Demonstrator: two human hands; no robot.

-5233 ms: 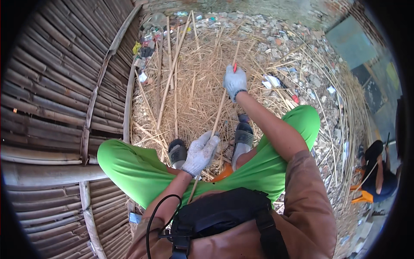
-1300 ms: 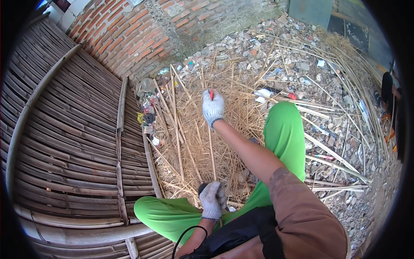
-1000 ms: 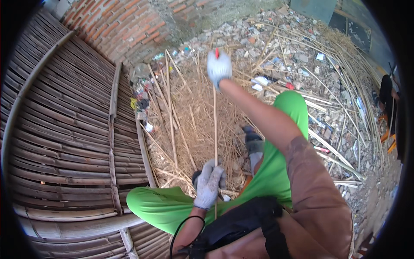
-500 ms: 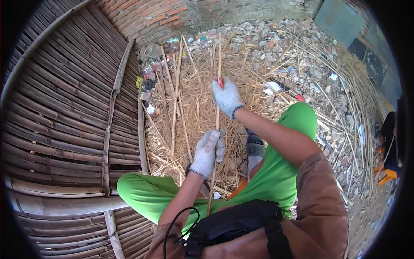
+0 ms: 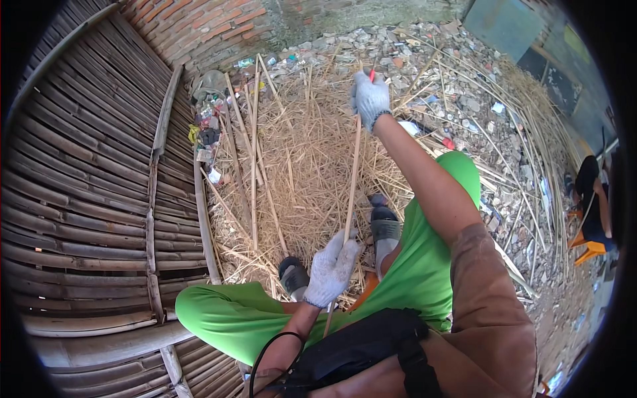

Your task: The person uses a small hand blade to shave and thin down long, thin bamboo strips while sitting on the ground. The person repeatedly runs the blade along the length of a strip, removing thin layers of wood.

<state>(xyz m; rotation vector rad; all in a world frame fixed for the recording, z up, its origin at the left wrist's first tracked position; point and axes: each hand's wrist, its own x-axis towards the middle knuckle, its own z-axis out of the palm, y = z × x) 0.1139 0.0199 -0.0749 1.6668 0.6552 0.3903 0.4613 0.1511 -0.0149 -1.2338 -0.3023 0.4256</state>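
A long, thin bamboo strip [image 5: 353,174] runs away from my lap, slanting slightly right. My left hand [image 5: 333,270], in a pale knitted glove, is closed around its near part. Farther out, my right hand [image 5: 370,96], gloved too, is closed near the strip's far part. A small red-handled tool [image 5: 371,75] sticks up from its grip, with a thin dark tip. The tool's lower part is hidden in the fist, and its exact kind cannot be made out.
Straw-like bamboo shavings [image 5: 308,166] cover the ground between my feet. Several bamboo strips [image 5: 255,152] lie to the left, beside a slatted bamboo panel [image 5: 86,179]. Rubble [image 5: 458,86] and long strips lie right. A brick wall [image 5: 199,30] stands behind; another person [image 5: 592,192] sits far right.
My right hand has moved away from me and slightly right along the strip, with the red-handled tool. My left hand has come nearer my lap. The view has shifted slightly.
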